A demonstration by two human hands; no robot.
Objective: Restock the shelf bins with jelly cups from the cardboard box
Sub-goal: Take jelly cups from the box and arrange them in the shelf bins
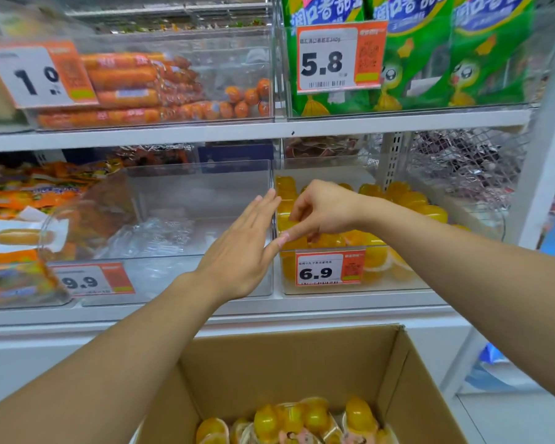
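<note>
Head view: right hand (321,208) reaching into the clear bin (398,285) tagged 6.9, fingers curled over yellow jelly cups (410,200) at the front left corner; a cup actually pinched — cannot tell. Left hand (242,251) released, fingers straight, hovering at the wall between this bin and the neighbouring one. More cups waiting in the cardboard box (302,366) below. Advised: seat cups level, fill gaps from the back, avoid the price tag (330,267).

A shop is shown: white shelves (269,129) are stocked with packaged food in clear bins (202,174), and printed price tags (329,59) are fixed to the bin fronts.
</note>
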